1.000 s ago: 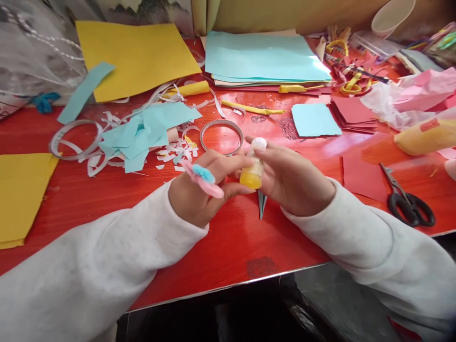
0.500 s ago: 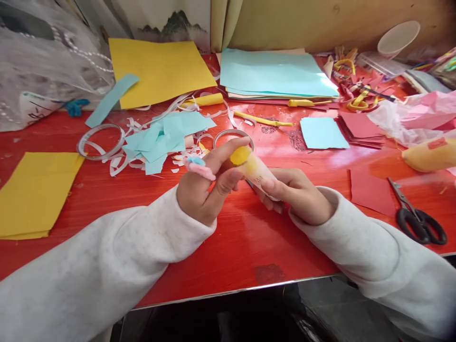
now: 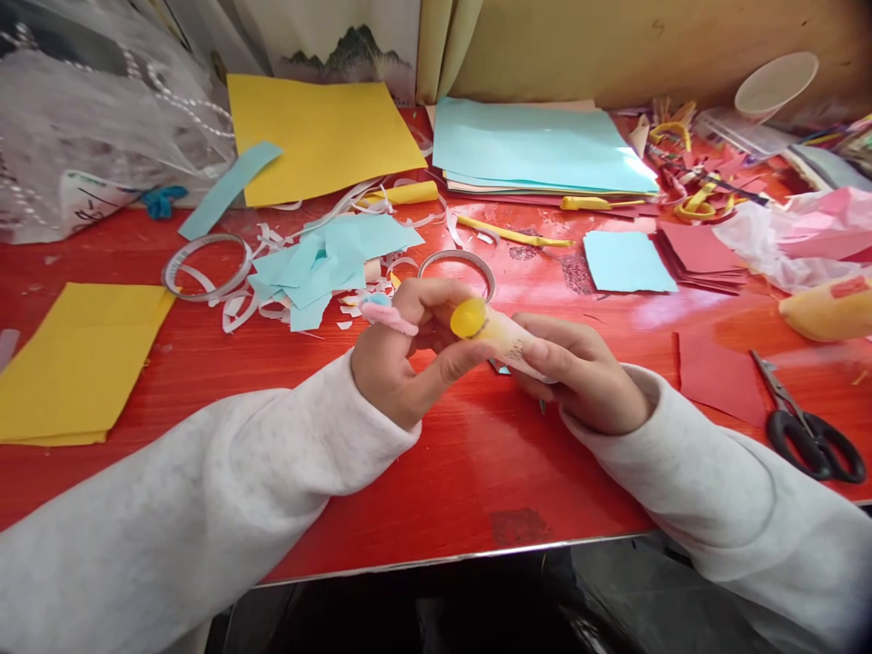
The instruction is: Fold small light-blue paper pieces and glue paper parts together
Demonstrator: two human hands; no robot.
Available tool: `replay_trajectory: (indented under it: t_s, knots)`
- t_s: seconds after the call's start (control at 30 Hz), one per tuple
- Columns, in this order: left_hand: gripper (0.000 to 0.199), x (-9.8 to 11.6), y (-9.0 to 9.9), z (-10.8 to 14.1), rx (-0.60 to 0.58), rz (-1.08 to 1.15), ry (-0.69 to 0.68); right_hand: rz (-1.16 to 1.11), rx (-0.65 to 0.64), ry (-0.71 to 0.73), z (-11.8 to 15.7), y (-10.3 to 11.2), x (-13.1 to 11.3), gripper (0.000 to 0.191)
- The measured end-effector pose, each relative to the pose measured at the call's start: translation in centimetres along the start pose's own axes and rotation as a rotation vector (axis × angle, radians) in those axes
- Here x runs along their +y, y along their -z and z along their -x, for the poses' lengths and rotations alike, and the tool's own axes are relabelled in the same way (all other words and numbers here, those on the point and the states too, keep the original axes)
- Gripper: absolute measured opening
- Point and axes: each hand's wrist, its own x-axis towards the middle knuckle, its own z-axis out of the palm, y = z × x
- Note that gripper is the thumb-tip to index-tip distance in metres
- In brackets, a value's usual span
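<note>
Head view: the right hand (image 3: pixel 591 374) curls fingers round a yellow-ended bottle (image 3: pixel 505 337), apparently steadying it. The left hand (image 3: pixel 403 352) half-curls at its ten-o'clock end, grip unclear.

Hands (image 3: pixel 596 377) holding yellow-ended tube (image 3: pixel 508 338), red table (image 3: pixel 450 481), black-handled scissors (image 3: pixel 806 423)

I see a small tube (image 3: pixel 505 336) held tilted between two hands.
Its rounded yellow end points to ten o'clock, at the left hand's (image 3: pixel 419 350) fingers; its cloudy whitish body, marked with small dark print, runs toward four o'clock into the right hand (image 3: pixel 587 372). At its six o'clock I make out a mostly hidden sliver of blue paper (image 3: pixel 502 368).
</note>
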Motion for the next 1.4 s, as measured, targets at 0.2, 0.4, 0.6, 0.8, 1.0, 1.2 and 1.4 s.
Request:
replay_trajectory:
  t_s: [0.2, 0.4, 0.6, 0.8, 1.0, 1.2, 1.4]
  knots:
    - [0.027, -0.5, 0.6, -0.8, 0.194, -0.015, 0.168, 0.214, -0.032, 0.195, -0.4, 1.1, -0.7, 0.034]
    - [0.031, -0.5, 0.9, -1.4, 0.09, 0.071, 0.325, 0.669, 0.045, 0.343, 0.0, 1.8, -0.6, 0.023]
    - [0.024, -0.4, 0.9, -1.1, 0.055, 0.064, 0.258, 0.483, 0.096, 0.201, 0.2, 1.4, 0.2, 0.029]
    - [0.023, -0.6, 0.8, -0.6, 0.005, -0.138, 0.092, -0.048, 0.05, -0.089, -0.1, 1.2, 0.1, 0.039]
    - [0.023, -0.8, 0.8, -0.7, -0.014, -0.185, 0.004, -0.032, 0.096, -0.033, -0.4, 1.2, -0.2, 0.033]
    - [0.028, -1.1, 0.9, -0.7, 0.048, -0.064, 0.223, 0.265, 0.218, 0.335, -0.3, 1.6, 0.2, 0.024]
    - [0.027, -1.1, 1.0, -0.6, 0.024, -0.188, 0.123, 0.204, 0.19, 0.111, 0.1, 1.6, 0.1, 0.028]
